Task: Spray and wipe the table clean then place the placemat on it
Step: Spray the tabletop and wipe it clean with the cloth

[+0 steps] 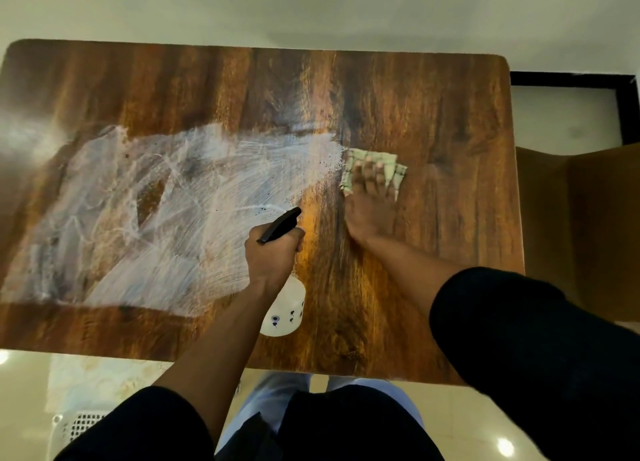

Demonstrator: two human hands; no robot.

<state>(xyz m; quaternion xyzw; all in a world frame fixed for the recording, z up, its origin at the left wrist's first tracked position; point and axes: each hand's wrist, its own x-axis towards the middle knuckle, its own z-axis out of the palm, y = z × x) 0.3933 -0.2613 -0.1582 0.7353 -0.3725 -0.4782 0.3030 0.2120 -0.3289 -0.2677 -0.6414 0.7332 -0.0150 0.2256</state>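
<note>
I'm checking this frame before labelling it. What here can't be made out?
Head view:
- White spray bottle: its neck is hidden by the left hand.
- Pale green checked cloth: its middle is covered by the motion-blurred right hand.
- Patterned sheet below the brown wooden table: partly hidden, blurred; identity unclear.

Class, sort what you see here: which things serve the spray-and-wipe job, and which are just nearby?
Part of the job:
- spray bottle, gripped by the left hand
- cloth, pressed flat under the right hand
- table, streaked with white smears

Just nearby:
- brown chair, at the table's right
- white perforated basket, on the floor
- pale patterned sheet, below the table's near edge; possibly the placemat, cannot tell
</note>
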